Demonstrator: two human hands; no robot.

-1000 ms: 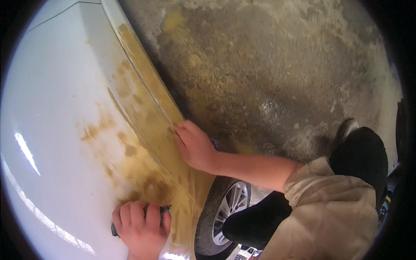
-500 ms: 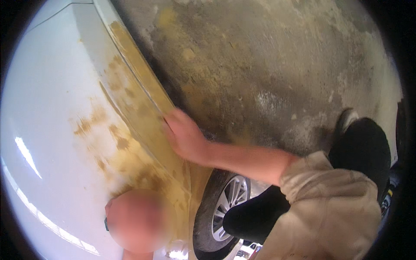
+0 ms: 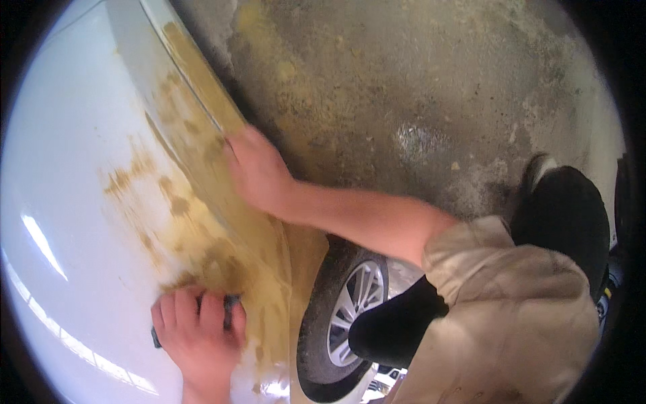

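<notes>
My left hand [image 3: 198,330], back up, grips a dark block or pad [image 3: 235,305] against the white car panel [image 3: 74,188]. Yellowish-brown smeared material [image 3: 195,222] covers much of that panel near its side. My right hand [image 3: 259,172] touches the smeared panel edge [image 3: 202,79], higher up and to the right of my left hand. The fingers of my right hand are blurred and partly out of sight, so their grip is unclear.
A wheel [image 3: 353,313] with silver spokes sits below the smeared edge. My dark-clothed legs [image 3: 558,202] and beige-sleeved arm are at the right, above a stained concrete floor [image 3: 404,81]. Other indistinct objects show at the far right edge.
My right hand has slid up and leftward along the panel edge. My left hand, with the dark block, has moved slightly up and left. The whole view has shifted a little.
</notes>
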